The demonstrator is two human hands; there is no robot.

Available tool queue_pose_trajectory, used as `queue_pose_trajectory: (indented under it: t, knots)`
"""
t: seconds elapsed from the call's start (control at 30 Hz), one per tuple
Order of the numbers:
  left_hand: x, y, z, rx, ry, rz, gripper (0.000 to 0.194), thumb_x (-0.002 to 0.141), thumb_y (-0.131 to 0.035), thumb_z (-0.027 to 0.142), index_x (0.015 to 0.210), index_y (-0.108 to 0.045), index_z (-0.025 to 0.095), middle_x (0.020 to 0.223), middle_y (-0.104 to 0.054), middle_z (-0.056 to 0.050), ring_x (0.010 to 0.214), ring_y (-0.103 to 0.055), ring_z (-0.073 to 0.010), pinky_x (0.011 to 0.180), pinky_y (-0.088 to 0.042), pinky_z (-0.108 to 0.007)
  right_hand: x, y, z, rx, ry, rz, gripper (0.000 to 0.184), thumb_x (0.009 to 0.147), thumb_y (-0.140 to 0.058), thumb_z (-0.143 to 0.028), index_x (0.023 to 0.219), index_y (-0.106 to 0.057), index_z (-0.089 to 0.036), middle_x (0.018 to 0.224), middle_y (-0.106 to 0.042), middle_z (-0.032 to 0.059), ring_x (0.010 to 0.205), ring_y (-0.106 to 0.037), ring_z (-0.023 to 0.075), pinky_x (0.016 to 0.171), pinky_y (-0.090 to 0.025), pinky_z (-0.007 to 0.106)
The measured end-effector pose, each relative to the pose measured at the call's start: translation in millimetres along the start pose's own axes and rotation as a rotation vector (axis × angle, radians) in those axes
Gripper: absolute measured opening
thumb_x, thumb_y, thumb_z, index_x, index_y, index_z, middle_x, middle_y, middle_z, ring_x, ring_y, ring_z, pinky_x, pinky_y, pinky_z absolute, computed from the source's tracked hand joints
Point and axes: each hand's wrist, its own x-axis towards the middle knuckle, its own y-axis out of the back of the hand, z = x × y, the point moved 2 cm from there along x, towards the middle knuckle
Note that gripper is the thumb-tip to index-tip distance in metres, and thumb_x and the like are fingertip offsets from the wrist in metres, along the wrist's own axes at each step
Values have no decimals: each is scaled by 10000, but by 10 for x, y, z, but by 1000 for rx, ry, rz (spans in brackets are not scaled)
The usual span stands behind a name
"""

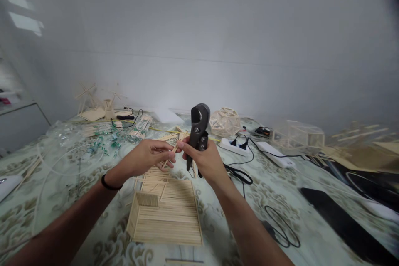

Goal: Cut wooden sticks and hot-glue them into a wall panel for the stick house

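Note:
My right hand is closed around a black cutter tool, its round head pointing up. My left hand pinches a thin wooden stick whose upper end meets my right thumb and the tool's handle. Both hands hover above a flat panel of glued sticks lying on the patterned tablecloth. A short stick wall stands at the panel's left edge.
Stick models, a white power strip with black cables, loose stick piles, green bits and a clear box lie further back. A dark flat object is at the right. A white wall stands behind.

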Motion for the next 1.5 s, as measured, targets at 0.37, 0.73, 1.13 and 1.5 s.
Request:
queue_pose_trajectory:
  t: [0.37,0.73,1.13,1.5]
  knots:
    - [-4,-15,32,-72,-3,26,322,867,-836,487,953,-875,179,995,-873,-72,919,-846,-231,881,-706,-353,-22,-65,-22,11,-46,-5,309,690,-866,-456,748,-719,-190,650,-716,22,556,-594,144,529,-487,270]
    - [13,-40,30,-126,-44,-9,377,855,-861,529,896,-838,155,890,-820,-50,799,-793,-179,762,-721,-321,-46,-110,15,27,-46,3,437,640,-909,-573,748,-732,-188,573,-631,-24,532,-561,145,523,-468,282]
    - [5,-101,49,-189,-94,-26,399,918,-817,549,913,-787,151,838,-803,-48,770,-810,-183,747,-717,-318,-55,-107,42,91,-10,33,407,643,-944,-508,794,-733,-194,601,-623,-42,539,-544,131,536,-470,272]
    - [-15,-109,80,-168,-72,-32,416,902,-822,555,865,-803,140,830,-799,-50,738,-809,-181,731,-711,-307,-44,-71,-29,95,24,2,356,701,-890,-504,768,-710,-205,622,-643,-25,590,-575,147,587,-504,288]
